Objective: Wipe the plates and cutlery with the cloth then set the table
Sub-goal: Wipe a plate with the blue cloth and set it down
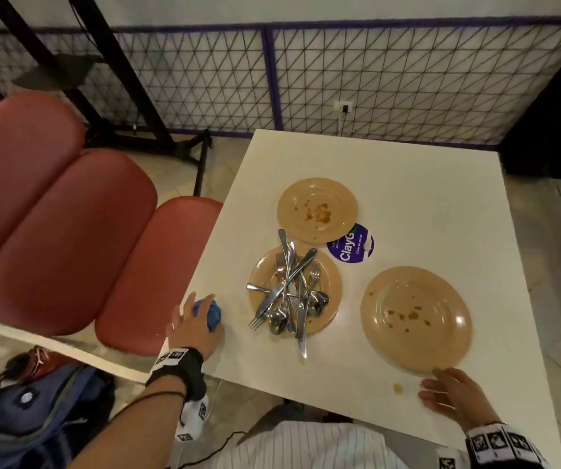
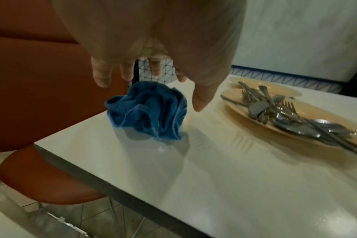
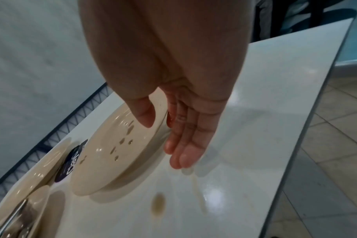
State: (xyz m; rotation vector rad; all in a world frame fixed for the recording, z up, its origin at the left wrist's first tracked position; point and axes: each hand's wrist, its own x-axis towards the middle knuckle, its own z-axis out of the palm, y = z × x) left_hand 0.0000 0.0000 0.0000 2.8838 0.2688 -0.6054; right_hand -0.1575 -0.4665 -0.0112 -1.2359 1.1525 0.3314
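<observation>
Three tan plates with brown food marks stand on the white table [image 1: 407,204]: a far one [image 1: 317,209], a middle one [image 1: 331,282] piled with forks, spoons and knives [image 1: 289,292], and a near right one [image 1: 416,319]. A crumpled blue cloth [image 1: 214,315] lies at the table's left edge. My left hand [image 1: 197,316] hovers over the cloth [image 2: 149,112] with its fingers [image 2: 101,75] spread and holds nothing. My right hand [image 1: 441,390] lies at the near plate's rim [image 3: 112,153], its fingers [image 3: 183,153] straight beside the rim and its thumb above it.
A brown spill [image 1: 398,388] marks the table just left of my right hand. A round purple sticker [image 1: 350,245] sits between the plates. Red seats [image 1: 69,231] line the table's left side, with a blue backpack [image 1: 35,407] on the floor. A wire fence stands behind.
</observation>
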